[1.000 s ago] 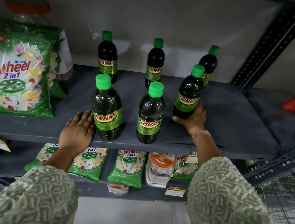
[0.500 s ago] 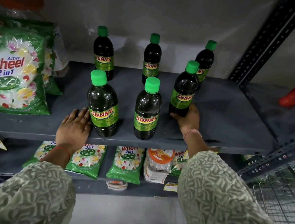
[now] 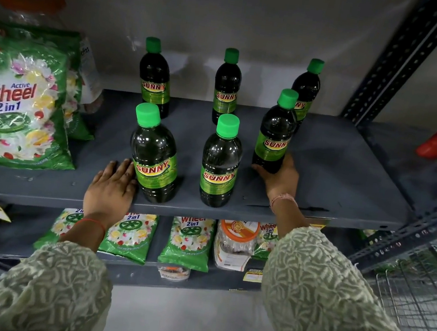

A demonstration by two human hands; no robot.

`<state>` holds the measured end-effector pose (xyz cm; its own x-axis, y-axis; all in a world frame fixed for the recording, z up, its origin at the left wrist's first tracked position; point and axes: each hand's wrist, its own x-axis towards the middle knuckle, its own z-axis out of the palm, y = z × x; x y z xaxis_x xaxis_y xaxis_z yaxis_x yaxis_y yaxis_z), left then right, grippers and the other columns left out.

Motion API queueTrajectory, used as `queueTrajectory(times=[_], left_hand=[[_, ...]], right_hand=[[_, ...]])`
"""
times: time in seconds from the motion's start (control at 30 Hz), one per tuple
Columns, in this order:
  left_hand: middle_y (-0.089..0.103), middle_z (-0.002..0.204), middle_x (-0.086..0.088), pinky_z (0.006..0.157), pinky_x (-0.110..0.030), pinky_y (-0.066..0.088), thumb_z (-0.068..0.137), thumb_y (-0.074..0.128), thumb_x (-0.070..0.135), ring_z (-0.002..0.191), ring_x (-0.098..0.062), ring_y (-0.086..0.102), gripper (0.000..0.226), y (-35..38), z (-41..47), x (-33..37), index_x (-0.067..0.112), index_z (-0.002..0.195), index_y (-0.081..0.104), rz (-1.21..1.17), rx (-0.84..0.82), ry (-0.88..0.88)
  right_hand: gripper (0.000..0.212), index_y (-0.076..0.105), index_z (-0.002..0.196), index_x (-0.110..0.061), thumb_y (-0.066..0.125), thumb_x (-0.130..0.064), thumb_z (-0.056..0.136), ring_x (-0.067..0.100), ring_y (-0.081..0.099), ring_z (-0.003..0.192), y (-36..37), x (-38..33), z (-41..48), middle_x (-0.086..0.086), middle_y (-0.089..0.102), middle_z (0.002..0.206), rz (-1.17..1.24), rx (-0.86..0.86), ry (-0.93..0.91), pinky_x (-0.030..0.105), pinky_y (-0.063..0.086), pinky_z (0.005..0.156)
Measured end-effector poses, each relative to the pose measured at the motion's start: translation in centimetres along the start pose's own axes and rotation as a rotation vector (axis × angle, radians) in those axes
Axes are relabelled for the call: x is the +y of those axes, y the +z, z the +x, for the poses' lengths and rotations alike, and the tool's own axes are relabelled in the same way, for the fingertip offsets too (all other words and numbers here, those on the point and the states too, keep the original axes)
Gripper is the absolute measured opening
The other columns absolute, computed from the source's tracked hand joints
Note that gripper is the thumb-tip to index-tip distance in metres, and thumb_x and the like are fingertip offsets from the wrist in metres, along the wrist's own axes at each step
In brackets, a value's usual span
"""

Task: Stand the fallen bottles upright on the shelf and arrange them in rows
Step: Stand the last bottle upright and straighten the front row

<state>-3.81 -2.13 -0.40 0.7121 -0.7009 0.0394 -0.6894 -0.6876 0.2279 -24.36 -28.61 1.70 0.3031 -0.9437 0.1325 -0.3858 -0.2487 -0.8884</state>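
Several dark bottles with green caps and "SUNNY" labels stand upright on the grey shelf [image 3: 334,179]. Three form a back row: left [image 3: 154,80], middle [image 3: 226,89], right [image 3: 307,91]. In front stand a left bottle [image 3: 155,157] and a middle bottle [image 3: 220,165]. A third front bottle [image 3: 273,136] stands further back than those two, close to the back right one. My right hand [image 3: 279,177] cups its base. My left hand [image 3: 111,189] lies flat on the shelf edge, fingers touching the front left bottle's side.
Green "Wheel 2 in 1" detergent packs [image 3: 23,108] stand at the shelf's left, with an orange-lidded jar [image 3: 29,2] behind. More packs [image 3: 186,241] and a jar [image 3: 235,244] fill the lower shelf. A perforated upright [image 3: 406,62] bounds the right; a wire basket [image 3: 416,294] sits lower right.
My right hand has stayed at the base of the right front bottle, which has barely shifted. The left hand rests in the same spot. The view has drifted slightly.
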Motion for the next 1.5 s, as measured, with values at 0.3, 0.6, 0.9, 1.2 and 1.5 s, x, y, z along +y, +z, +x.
queueTrajectory(times=[0.3, 0.6, 0.9, 1.2, 1.5], left_hand=[[0.02, 0.155, -0.004, 0.118, -0.042, 0.014, 0.095, 0.026, 0.025, 0.143, -0.027, 0.014, 0.049, 0.2, 0.2, -0.1, 0.016, 0.142, 0.021, -0.043, 0.011, 0.01], [0.027, 0.152, -0.013, 0.115, -0.045, 0.019, 0.096, 0.027, 0.023, 0.141, -0.033, 0.021, 0.046, 0.3, 0.2, -0.3, 0.01, 0.14, 0.027, -0.129, 0.04, 0.002], [0.063, 0.099, -0.024, 0.085, -0.045, 0.045, 0.081, 0.044, 0.058, 0.095, -0.035, 0.056, 0.062, 0.2, -11.3, 10.5, 0.004, 0.107, 0.059, -0.692, 0.344, 0.077], [0.055, 0.128, -0.021, 0.104, -0.049, 0.038, 0.059, 0.082, 0.02, 0.122, -0.038, 0.045, 0.086, 2.2, -4.6, 16.3, 0.001, 0.129, 0.036, -0.849, 0.21, -0.164], [0.064, 0.108, -0.024, 0.087, -0.042, 0.043, 0.06, 0.082, 0.021, 0.106, -0.039, 0.049, 0.057, 2.9, -4.0, 17.3, 0.001, 0.107, 0.055, -0.749, 0.271, -0.136]], right_hand=[[0.057, 0.054, 0.111, -0.005, 0.081, -0.023, 0.065, 0.026, 0.06, 0.1, -2.1, 1.1, -6.1, 0.015, 0.066, 0.108, -0.008, 0.023, -0.034, 0.029, 0.047, 0.084], [0.056, 0.054, 0.111, -0.007, 0.081, -0.024, 0.065, 0.024, 0.06, 0.098, -3.4, 1.3, -9.1, 0.013, 0.066, 0.108, -0.01, 0.017, -0.036, 0.04, 0.051, 0.088], [0.088, 0.04, 0.13, -0.009, 0.084, -0.032, 0.058, 0.028, 0.05, 0.117, -3.7, 1.3, -8.8, 0.014, 0.056, 0.125, -0.007, -0.034, -0.04, 0.04, 0.044, 0.097], [0.076, 0.046, 0.124, -0.007, 0.082, -0.031, 0.061, 0.029, 0.051, 0.111, -3.5, 2.2, -8.3, 0.016, 0.059, 0.114, -0.052, -0.021, -0.073, 0.033, 0.042, 0.09], [0.07, 0.051, 0.117, -0.004, 0.083, -0.029, 0.06, 0.033, 0.056, 0.106, -9.1, 5.4, -5.8, 0.017, 0.064, 0.109, -0.083, 0.069, -0.055, 0.039, 0.047, 0.088]])
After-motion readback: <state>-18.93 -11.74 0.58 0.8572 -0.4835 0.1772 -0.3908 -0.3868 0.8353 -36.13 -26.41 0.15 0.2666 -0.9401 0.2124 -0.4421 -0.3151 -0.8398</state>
